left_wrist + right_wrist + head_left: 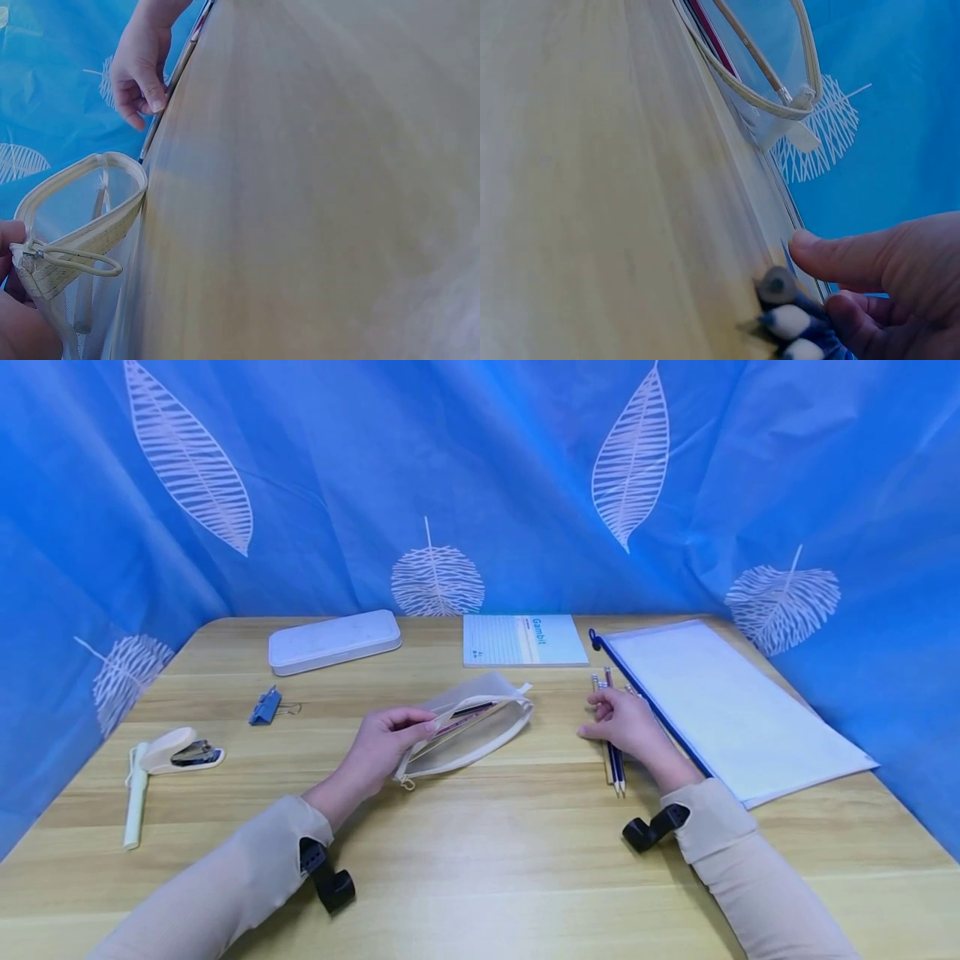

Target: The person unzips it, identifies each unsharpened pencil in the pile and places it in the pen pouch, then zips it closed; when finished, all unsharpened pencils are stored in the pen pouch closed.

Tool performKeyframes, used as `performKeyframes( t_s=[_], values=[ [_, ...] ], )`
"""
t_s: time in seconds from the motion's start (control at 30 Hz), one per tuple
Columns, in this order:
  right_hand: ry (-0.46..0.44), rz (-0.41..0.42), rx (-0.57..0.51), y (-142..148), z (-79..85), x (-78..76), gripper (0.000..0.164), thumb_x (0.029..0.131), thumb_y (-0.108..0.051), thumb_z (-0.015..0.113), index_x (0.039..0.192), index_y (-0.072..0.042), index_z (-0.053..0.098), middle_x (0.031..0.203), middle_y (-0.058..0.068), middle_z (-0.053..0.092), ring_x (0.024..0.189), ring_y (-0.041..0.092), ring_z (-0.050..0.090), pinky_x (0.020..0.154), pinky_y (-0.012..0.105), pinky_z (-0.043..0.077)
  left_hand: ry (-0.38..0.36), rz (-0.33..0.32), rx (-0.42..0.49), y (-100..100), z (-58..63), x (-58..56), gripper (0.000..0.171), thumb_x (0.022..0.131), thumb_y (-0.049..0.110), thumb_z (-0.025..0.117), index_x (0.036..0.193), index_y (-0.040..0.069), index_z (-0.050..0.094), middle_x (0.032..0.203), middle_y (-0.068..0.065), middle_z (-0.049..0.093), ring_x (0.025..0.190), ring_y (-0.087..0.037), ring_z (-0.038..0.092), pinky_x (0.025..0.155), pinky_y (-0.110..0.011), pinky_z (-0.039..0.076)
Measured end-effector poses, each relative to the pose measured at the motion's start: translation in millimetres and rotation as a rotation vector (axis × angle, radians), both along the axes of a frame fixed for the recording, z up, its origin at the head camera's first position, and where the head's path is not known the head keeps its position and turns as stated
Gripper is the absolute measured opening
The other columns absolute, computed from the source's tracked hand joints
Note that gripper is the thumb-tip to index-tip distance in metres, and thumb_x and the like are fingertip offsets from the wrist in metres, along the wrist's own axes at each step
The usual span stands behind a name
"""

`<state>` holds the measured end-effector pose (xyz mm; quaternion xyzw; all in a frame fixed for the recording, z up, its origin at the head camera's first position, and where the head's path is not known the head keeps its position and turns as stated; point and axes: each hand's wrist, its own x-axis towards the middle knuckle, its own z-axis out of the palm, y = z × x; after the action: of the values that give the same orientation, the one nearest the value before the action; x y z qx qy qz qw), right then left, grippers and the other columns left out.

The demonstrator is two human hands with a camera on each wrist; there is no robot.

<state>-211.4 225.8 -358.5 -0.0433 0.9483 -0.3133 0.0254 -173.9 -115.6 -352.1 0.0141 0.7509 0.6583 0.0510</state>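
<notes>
My left hand [390,739] grips the near-left rim of a translucent zip pencil pouch [480,752], thumb on the outside. The pouch's mouth gapes, and a few pencils [468,720] lie inside; a zipper pull loop [82,259] hangs at its end in the left wrist view. Over on the right, my right hand [626,722] is just above a small bunch of pencils [617,768] lying on the table. Its thumb and forefinger are apart and the fingers loosely bent. In the right wrist view, sharpened pencil tips [787,321] sit beside that hand; whether it touches them is unclear.
A large white zip folder [735,710] lies right of the pencils. Behind are a notebook [525,641] and a white case [334,642]. A blue binder clip [265,706], a stapler [180,752] and a pale green stick-like object [136,797] lie left.
</notes>
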Motion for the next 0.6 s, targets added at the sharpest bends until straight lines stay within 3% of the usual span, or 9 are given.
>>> performKeyframes(
  t_s=[0.4, 0.6],
  values=[
    [0.029, -0.101, 0.043, 6.6, -0.6, 2.0, 0.048, 0.076, -0.02, 0.076, 0.113, 0.003, 0.056, 0.092, 0.014, 0.056, 0.079, 0.025, 0.052, 0.064, 0.032, 0.044, -0.011, 0.001, -0.011, -1.8, -5.1, -1.3, 0.026, 0.082, 0.009, 0.068, 0.105, -0.001, 0.067, 0.101, -0.006, 0.065, 0.084, -0.012, 0.054, 0.068, -0.021, 0.046],
    [0.031, -0.06, 0.123, 4.3, 4.7, 0.2, 0.049, 0.076, -0.02, 0.075, 0.114, 0.005, 0.059, 0.093, 0.015, 0.061, 0.082, 0.026, 0.056, 0.071, 0.037, 0.046, 0.001, 0.0, -0.003, -1.2, -3.4, -1.4, 0.027, 0.082, 0.009, 0.068, 0.106, -0.002, 0.066, 0.101, -0.006, 0.065, 0.084, -0.011, 0.054, 0.068, -0.02, 0.046]
  ],
)
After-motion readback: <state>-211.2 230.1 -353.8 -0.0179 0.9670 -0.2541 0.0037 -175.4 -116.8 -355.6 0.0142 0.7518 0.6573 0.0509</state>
